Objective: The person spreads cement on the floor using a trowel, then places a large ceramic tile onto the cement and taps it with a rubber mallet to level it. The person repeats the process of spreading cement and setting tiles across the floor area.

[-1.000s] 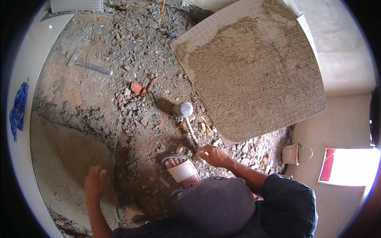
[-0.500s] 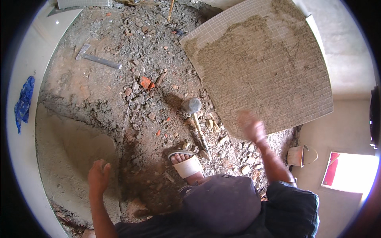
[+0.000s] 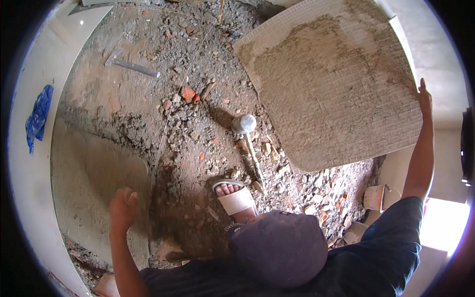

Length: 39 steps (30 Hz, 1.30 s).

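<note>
A large tile (image 3: 336, 94) leans at the upper right, its gridded back coated with grey-brown mortar. My right hand (image 3: 425, 99) is at its right edge, fingers stretched out along it; whether they touch the edge is hard to tell. My left hand (image 3: 123, 210) hovers over the smoothed mortar bed (image 3: 99, 161) at the left. Its fingers are curled in, and anything inside them is hidden. Between my hands a mallet (image 3: 244, 123) with a pale round head lies on the rubble, its handle pointing toward my sandalled foot (image 3: 235, 200).
A hammer (image 3: 131, 66) lies on the ground at the upper left. A string (image 3: 170, 111) crosses the rubble near broken red brick (image 3: 188, 94). Blue plastic (image 3: 38, 119) is on the pale surface at the left. A bucket (image 3: 373, 197) stands at the lower right.
My right hand has moved from the tile's lower edge out to its right edge, the arm now stretched farther right. My left hand stays about where it was. The view has shifted slightly.
</note>
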{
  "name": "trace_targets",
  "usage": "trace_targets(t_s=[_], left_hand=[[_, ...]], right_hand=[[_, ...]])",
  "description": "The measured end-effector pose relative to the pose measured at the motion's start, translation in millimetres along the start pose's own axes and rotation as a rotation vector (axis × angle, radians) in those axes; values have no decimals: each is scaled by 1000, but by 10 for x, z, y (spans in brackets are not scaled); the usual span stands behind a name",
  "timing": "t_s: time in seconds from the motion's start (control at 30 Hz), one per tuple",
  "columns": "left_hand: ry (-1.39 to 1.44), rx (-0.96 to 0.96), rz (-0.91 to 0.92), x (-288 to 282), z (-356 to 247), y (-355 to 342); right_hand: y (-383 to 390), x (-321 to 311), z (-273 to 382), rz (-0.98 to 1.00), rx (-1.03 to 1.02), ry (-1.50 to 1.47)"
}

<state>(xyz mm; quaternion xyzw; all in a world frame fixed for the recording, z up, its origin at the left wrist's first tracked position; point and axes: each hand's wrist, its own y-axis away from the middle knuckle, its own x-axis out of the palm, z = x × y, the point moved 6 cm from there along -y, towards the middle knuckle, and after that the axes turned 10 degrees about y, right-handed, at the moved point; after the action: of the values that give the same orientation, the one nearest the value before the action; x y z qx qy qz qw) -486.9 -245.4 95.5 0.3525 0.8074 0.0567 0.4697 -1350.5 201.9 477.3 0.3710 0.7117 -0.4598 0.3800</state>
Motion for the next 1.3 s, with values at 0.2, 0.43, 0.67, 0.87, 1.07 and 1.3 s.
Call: trace_targets(t_s=[0.2, 0.43, 0.67, 0.87, 1.07, 1.3], left_hand=[[4, -32, 15, 39, 67, -47], [10, -90, 185, 201, 262, -184], [-51, -158, 253, 302, 468, -193], [-43, -144, 297, 345, 529, -268], [22, -117, 222, 324, 604, -249], [-90, -84, 214, 377, 302, -308]], right_hand=[[74, 108, 52, -7, 126, -99], [206, 0, 235, -40, 39, -39], [333, -30, 374, 4, -91, -27], [405, -74, 544, -86, -208, 329], [425, -54, 665, -46, -244, 661], [415, -162, 449, 5, 105, 105]])
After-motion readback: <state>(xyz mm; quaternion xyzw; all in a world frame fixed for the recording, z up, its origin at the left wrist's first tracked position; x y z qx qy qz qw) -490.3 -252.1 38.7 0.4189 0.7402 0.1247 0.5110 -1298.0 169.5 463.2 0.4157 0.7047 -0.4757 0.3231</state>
